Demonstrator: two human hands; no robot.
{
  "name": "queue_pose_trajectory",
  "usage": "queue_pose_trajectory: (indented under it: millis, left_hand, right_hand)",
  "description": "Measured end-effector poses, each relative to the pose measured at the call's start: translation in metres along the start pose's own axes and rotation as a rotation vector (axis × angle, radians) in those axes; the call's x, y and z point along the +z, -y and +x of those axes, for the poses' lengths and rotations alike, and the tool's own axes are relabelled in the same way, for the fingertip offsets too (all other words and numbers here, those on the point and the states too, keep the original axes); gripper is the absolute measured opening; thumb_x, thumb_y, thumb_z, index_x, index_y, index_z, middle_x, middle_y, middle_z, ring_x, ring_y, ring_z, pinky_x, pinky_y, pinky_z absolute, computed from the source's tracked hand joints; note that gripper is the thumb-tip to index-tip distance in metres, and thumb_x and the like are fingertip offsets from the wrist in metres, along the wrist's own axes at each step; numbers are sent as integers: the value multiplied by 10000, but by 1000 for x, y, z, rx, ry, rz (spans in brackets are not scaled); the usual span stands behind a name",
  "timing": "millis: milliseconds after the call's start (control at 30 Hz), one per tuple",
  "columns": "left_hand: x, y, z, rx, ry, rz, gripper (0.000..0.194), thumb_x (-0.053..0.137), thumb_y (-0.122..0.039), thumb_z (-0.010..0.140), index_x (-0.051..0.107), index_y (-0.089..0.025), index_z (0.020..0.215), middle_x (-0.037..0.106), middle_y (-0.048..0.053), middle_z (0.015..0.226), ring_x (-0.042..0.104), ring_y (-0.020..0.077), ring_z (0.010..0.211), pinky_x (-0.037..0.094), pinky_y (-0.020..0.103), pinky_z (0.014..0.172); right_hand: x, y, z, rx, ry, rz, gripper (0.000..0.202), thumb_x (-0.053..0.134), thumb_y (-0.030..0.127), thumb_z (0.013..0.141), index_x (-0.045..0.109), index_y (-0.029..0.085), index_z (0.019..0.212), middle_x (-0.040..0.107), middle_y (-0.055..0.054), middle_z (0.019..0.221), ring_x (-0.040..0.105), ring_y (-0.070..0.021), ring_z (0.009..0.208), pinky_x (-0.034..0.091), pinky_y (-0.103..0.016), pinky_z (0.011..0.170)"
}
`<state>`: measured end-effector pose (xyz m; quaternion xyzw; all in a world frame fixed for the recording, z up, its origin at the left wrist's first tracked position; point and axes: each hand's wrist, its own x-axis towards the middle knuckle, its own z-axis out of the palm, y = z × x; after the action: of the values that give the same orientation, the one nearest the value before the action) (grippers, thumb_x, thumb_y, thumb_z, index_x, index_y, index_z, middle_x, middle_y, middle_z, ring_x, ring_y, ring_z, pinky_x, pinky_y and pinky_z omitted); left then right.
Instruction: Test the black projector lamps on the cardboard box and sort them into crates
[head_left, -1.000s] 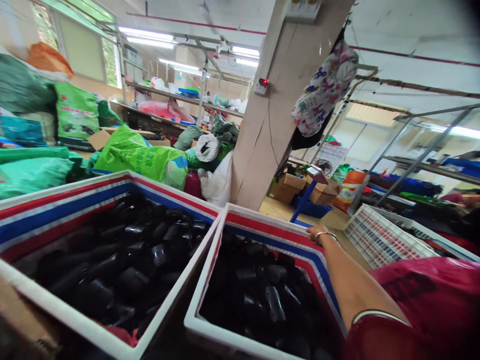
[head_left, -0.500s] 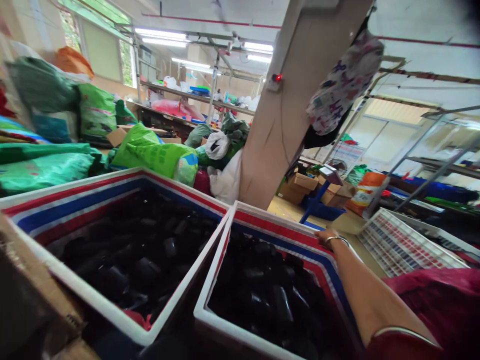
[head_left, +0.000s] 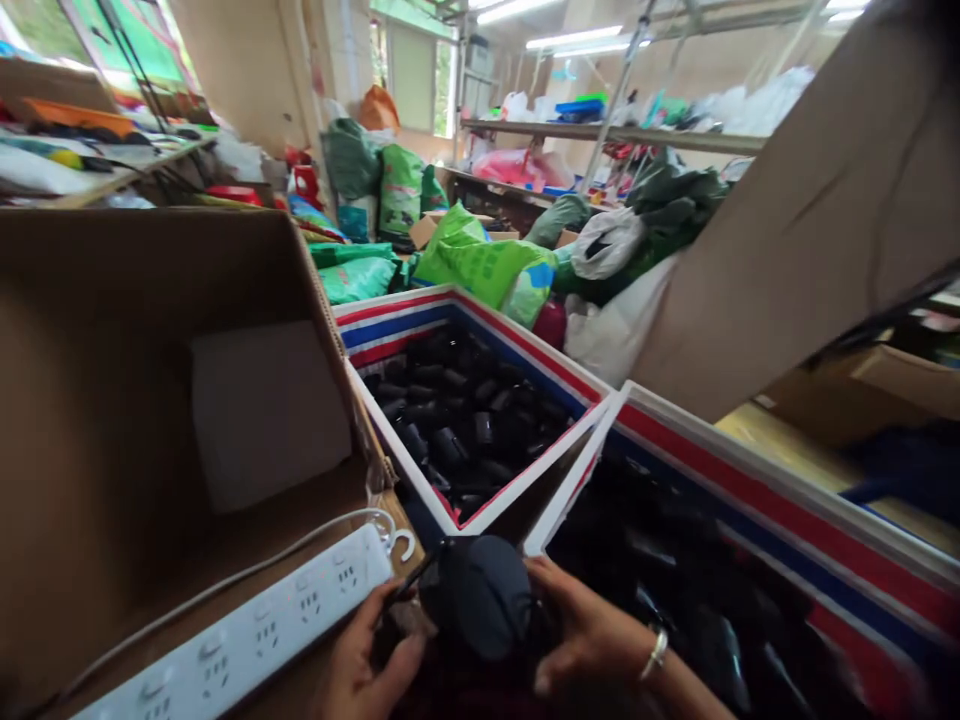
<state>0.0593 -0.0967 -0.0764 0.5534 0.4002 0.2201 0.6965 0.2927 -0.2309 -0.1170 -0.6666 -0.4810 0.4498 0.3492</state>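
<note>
1. Left hand (head_left: 375,650), at the bottom centre of the frame, comes up from the lower edge with bent fingers and its thumb angled inward; it is closed on the left side of a dark rounded object (head_left: 486,598).
2. Right hand (head_left: 574,625) is closed on the object's right side, fingers toward the top of the frame and thumb lower down. Its forearm slants in from the bottom right, with a bracelet (head_left: 657,652) at the wrist.
3. Between the two hands, the object shows a smooth, round face; its underside is lost in shadow.
4. Just left of the left hand, a white power strip (head_left: 262,630) runs diagonally to the bottom left, its cable (head_left: 247,572) alongside.
5. Above the strip, an open cardboard box (head_left: 142,350) fills the left of the frame, with a pale sheet (head_left: 266,410) inside.
6. Beyond the hands, a striped crate (head_left: 469,522) at the centre holds black pieces (head_left: 450,445); a second striped crate (head_left: 750,455) at the lower right holds dark pieces too.
7. Bright green bags (head_left: 480,262) lie behind the central crate.
</note>
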Motion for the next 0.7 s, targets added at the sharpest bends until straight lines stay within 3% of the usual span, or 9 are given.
queue_pose_trajectory:
  millis: [133,267,367,500,633,700]
  left_hand:
    - [-5,5,-6,-36,20,-67,417,652,-469,703,601,-221,1034,679,61,1023,618,259,929,474,301,822]
    - [-17,8,-6,6,-12,-21,398,666,-469,706,607,-216,1007,678,55,945,607,245,910,460,288,817]
    - [-32,4,-5,-30,-49,8,456,659,-505,718,566,-207,1051,653,24,748,616,213,749,479,280,715]
    - [-54,-10,-11,-31,-112,-4,512,667,-508,721,516,-193,1096,641,7,682,600,179,608,485,260,601]
    - [-72,-24,-22,0,-211,-32,489,705,-453,706,551,-182,1084,680,29,748,626,172,649,509,234,616]
    - [-82,-27,-26,1,-299,-82,480,735,-422,686,560,-182,1064,683,28,750,635,174,647,526,234,600]
  right_hand:
    - [51,14,16,-159,-80,41,339,686,302,644,673,193,965,600,-93,1029,585,-256,928,503,-333,816]
    - [75,-3,17,-206,-160,-54,126,578,213,724,655,209,824,617,-64,899,602,-220,800,510,-290,710]
    - [66,-23,15,-143,-310,-218,125,488,146,778,600,187,741,585,-58,826,583,-187,725,491,-286,654]
    - [30,-38,25,-121,-441,-376,147,460,161,822,597,195,860,590,-72,894,585,-189,761,487,-310,691]
    - [7,-20,58,-189,-634,-366,155,518,237,781,615,181,887,579,-108,968,576,-243,876,480,-396,791]
    - [11,2,77,-198,-581,-222,175,534,294,781,619,170,871,595,-101,898,586,-237,820,496,-385,735]
